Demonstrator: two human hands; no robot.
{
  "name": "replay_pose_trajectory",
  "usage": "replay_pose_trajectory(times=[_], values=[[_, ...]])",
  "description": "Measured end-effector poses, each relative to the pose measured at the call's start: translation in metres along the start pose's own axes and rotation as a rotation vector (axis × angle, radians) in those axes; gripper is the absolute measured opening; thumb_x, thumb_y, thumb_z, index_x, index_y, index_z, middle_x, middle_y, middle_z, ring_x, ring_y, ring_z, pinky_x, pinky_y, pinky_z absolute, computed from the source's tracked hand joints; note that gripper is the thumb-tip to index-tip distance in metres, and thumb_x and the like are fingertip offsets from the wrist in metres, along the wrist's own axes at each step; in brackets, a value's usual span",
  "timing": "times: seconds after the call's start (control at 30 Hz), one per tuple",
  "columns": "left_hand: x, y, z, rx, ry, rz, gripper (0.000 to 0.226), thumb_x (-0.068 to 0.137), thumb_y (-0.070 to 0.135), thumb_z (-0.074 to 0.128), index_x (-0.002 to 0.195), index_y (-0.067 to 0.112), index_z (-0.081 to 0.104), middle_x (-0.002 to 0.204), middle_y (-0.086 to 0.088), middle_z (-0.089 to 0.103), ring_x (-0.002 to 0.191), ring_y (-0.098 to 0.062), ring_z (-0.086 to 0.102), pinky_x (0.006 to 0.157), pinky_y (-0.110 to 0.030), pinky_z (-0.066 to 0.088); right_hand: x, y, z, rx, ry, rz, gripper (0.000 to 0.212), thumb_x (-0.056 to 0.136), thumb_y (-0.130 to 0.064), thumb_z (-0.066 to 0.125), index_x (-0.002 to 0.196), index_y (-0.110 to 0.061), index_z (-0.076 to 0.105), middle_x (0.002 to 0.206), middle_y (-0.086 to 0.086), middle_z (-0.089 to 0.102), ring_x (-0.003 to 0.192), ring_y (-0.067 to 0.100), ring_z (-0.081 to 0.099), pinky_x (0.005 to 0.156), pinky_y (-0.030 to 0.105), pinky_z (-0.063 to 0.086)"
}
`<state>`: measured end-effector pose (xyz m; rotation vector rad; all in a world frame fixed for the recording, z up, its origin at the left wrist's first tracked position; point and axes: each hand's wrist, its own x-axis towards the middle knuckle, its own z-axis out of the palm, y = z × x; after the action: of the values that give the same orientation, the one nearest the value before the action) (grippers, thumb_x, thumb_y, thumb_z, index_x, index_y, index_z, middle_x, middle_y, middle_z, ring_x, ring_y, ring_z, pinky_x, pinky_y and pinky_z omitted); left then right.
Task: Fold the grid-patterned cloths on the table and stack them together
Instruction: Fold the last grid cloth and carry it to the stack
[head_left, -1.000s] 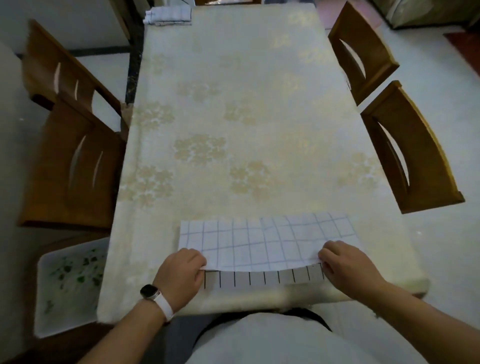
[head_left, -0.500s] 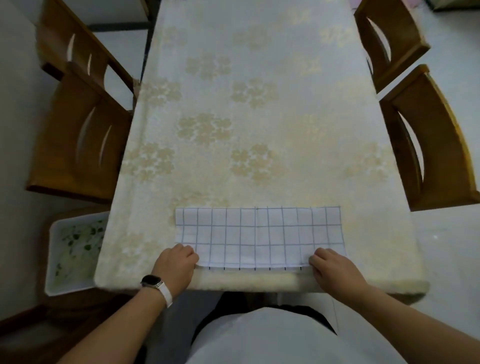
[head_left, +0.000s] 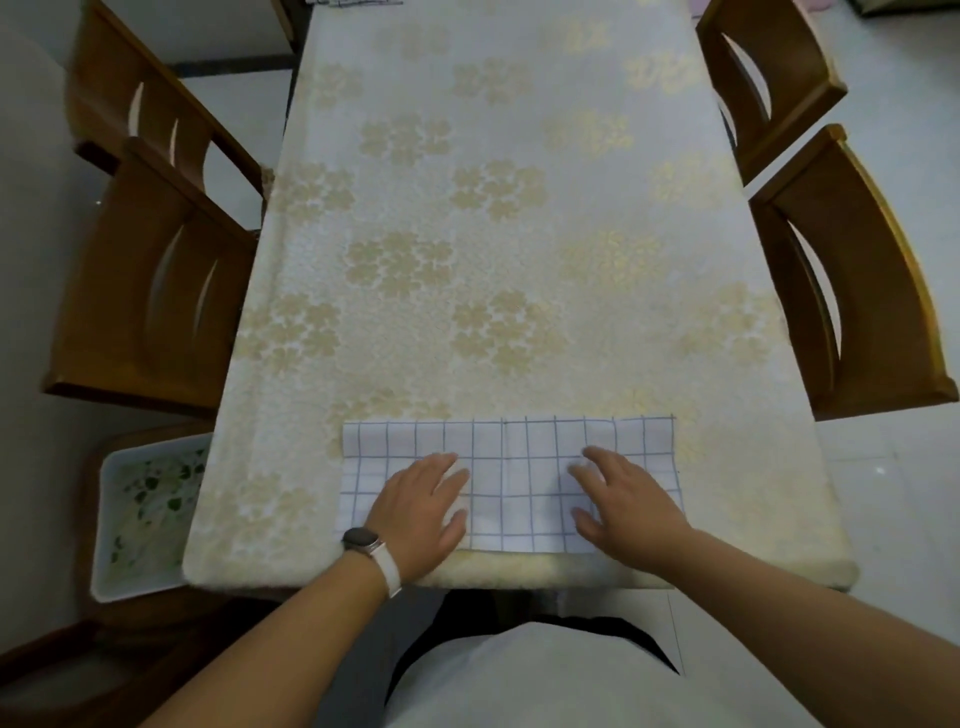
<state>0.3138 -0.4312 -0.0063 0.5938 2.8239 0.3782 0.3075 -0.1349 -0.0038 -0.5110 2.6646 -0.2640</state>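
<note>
A white cloth with a blue grid (head_left: 511, 452) lies folded into a wide flat strip at the near edge of the table (head_left: 498, 234). My left hand (head_left: 421, 506), with a watch on its wrist, rests flat on the cloth's left half, fingers spread. On the right half my right hand (head_left: 621, 501) lies flat in the same way. Neither hand grips anything. At the far end of the table only the edge of more folded cloth (head_left: 358, 2) shows at the top of the frame.
Two wooden chairs (head_left: 150, 270) stand along the table's left side and two more (head_left: 852, 280) along the right. A white tray with a green leaf pattern (head_left: 145, 509) sits low at the left near corner. The tablecloth is cream with gold flowers.
The cloth's raised layer came down and its edges were lined up at the near side. Both hands let go of the near corners and moved inward to lie flat on the cloth.
</note>
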Motion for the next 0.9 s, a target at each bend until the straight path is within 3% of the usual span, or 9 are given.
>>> replay_pose_trajectory(times=[0.07,0.17,0.53,0.77,0.9], values=[[0.027,0.017,0.0,0.025,-0.121,0.003,0.06,0.091,0.047,0.043,0.144,0.02,0.038,0.154,-0.007,0.031,0.141,-0.027,0.03,0.109,-0.045,0.035,0.022,-0.011,-0.005,-0.004,-0.066,-0.028,0.065,0.097,-0.049,0.042,0.152,-0.022,0.023,0.161,0.007,0.016,0.148,0.025,0.017,0.118,0.038,0.019],[0.059,0.032,0.006,0.073,-0.249,-0.002,0.074,0.092,0.056,0.04,0.152,0.026,0.012,0.161,-0.001,0.002,0.148,-0.023,0.003,0.118,-0.043,0.016,0.045,-0.021,-0.002,-0.082,-0.077,-0.093,0.069,0.098,-0.052,0.035,0.155,-0.022,0.012,0.164,0.008,0.007,0.15,0.025,0.005,0.12,0.039,0.008],[0.056,-0.01,0.018,0.126,-0.4,-0.121,0.088,0.083,0.077,0.029,0.151,0.034,-0.008,0.159,0.006,-0.02,0.146,-0.019,-0.018,0.118,-0.048,0.0,0.051,0.013,0.004,-0.106,-0.172,0.034,0.075,0.096,-0.061,0.03,0.155,-0.027,0.0,0.164,0.004,-0.01,0.15,0.023,-0.009,0.12,0.041,0.0],[0.033,-0.054,0.006,0.135,-0.392,-0.368,0.102,0.069,0.091,0.023,0.148,0.04,-0.016,0.157,0.008,-0.026,0.145,-0.024,-0.02,0.117,-0.054,0.004,0.037,0.045,0.006,-0.019,-0.139,0.255,0.088,0.089,-0.074,0.031,0.155,-0.028,-0.004,0.163,0.004,-0.013,0.15,0.025,-0.012,0.121,0.043,0.002],[0.031,-0.06,0.003,0.131,-0.415,-0.403,0.104,0.065,0.094,0.021,0.145,0.044,-0.022,0.155,0.011,-0.029,0.144,-0.028,-0.022,0.115,-0.057,0.005,0.031,0.051,0.008,-0.027,-0.151,0.317,0.094,0.082,-0.082,0.02,0.154,-0.03,-0.009,0.163,0.003,-0.017,0.149,0.029,-0.013,0.12,0.046,0.002]])
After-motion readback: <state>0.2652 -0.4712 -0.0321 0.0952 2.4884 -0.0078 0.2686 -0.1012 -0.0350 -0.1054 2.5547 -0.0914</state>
